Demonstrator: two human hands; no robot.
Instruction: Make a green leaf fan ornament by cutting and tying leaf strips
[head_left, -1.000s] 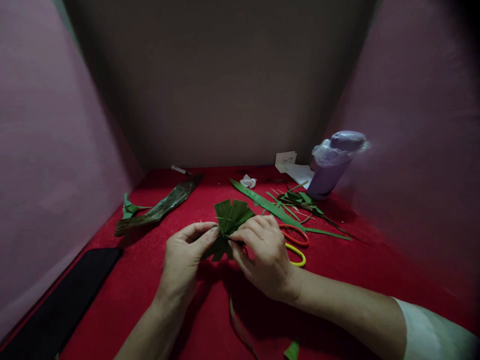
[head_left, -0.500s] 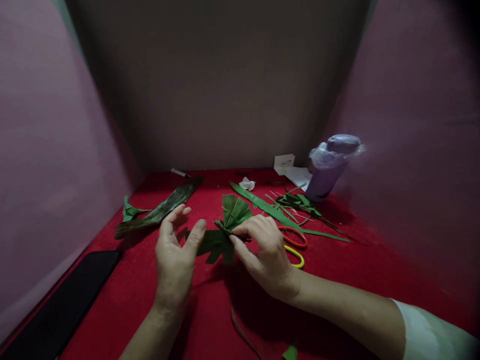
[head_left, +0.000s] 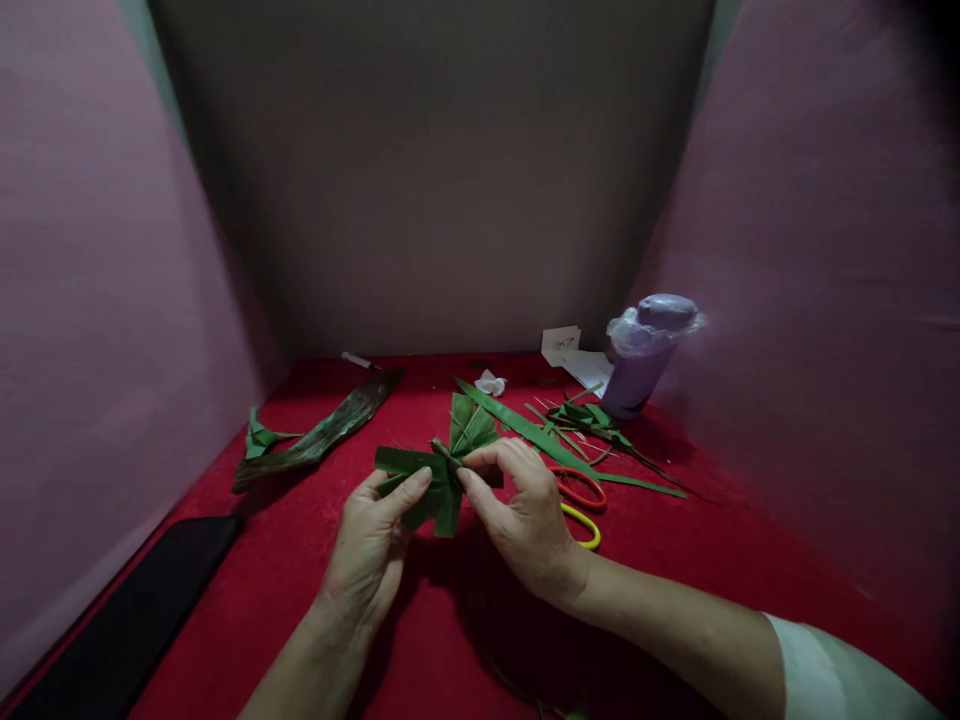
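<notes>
Above the red cloth, both hands hold a shape folded from green leaf strips (head_left: 448, 500), with flat cut ends fanning out around a knotted middle. My left hand (head_left: 371, 545) grips its left side, the thumb lying on top of the leaf and the other fingers mostly hidden below. With thumb and forefinger, my right hand (head_left: 529, 515) pinches it close to the middle. Just beyond my right hand lie scissors with a red and a yellow handle loop (head_left: 581, 490); their blades are out of sight behind the hand.
A long green leaf strip (head_left: 525, 430) and a heap of leaf scraps (head_left: 592, 420) lie behind my right hand. A purple bottle (head_left: 641, 370) stands at back right near a white card (head_left: 560, 345). On the left are a dark leaf (head_left: 330, 430), a folded leaf piece (head_left: 259, 437) and a black flat object (head_left: 124, 620).
My left hand, open and apart from the leaf shape before, has moved right and closed on its left side. My right hand keeps its pinch. The view has shifted slightly.
</notes>
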